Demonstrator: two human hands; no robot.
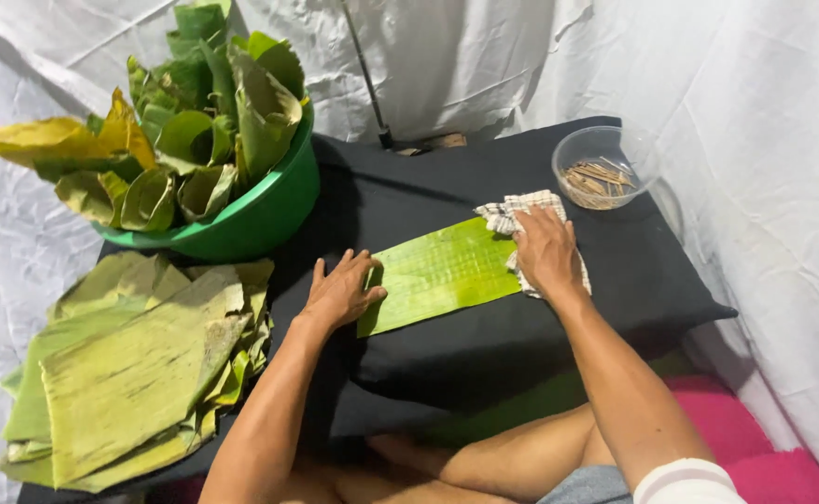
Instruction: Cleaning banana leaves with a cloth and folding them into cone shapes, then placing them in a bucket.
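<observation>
A long green banana leaf strip (437,273) lies flat in the middle of a low table covered with a black cloth (521,345). The strip runs slantwise, from near the front left up toward the back right.

The left hand (341,291) rests flat on the near left end of the strip, fingers spread wide, pinning it down. The right hand (546,250) presses a checked rag (521,207) onto the far right end of the strip, fingers lying flat over the rag and not curled around it.

The leaf looks thin and very light. It looks bendy, not stiff, and it would likely tear along its ribs if pulled hard. Its top looks smooth and a bit shiny, so it may slide on the cloth. A good place to hold it is at the two short ends, with flat fingers, as both hands do.

At the back right corner of the table sits a clear bowl (605,159) with little wooden sticks (599,178) in it. At the back left corner stands a green tub (260,219) full of rolled and folded leaves (204,112). To the left of the table, near the front, lies a stack of flat leaves (129,373). White sheets (755,84) hang all around.
</observation>
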